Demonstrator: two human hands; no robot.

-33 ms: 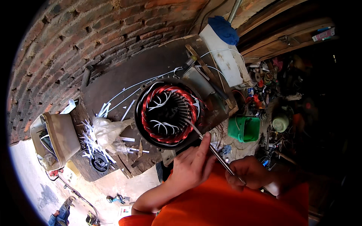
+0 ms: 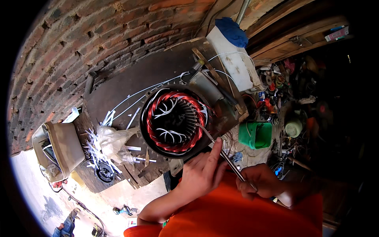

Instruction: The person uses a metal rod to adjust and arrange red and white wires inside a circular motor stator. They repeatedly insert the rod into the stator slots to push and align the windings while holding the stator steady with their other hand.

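A motor stator [image 2: 144,136] lies on the dark workbench, its round bore facing up. Red wire coils [image 2: 154,138] ring its inside, with white leads [image 2: 167,108] bent across the opening. My right hand [image 2: 258,179] is closed round the lower end of a thin metal rod [image 2: 233,166] with a bent tip. That tip touches the slotted inner edge of the stator, at the right side of the coils. Beside the stator's near rim, my left hand [image 2: 201,170] holds the rod's middle, index finger stretched against it and the other fingers curled; its thumb is hidden.
White paper strips [image 2: 94,148] and a crumpled clear bag [image 2: 112,138] lie left of the stator, near a beige bucket [image 2: 65,144]. Behind it are a hammer [image 2: 195,67] and wooden sticks. A green bucket [image 2: 244,136] stands right, before cluttered parts. Someone in blue [image 2: 68,225] is at lower left.
The view has shifted slightly. Both hands keep the same hold on the rod, and its tip remains at the stator's inner edge.
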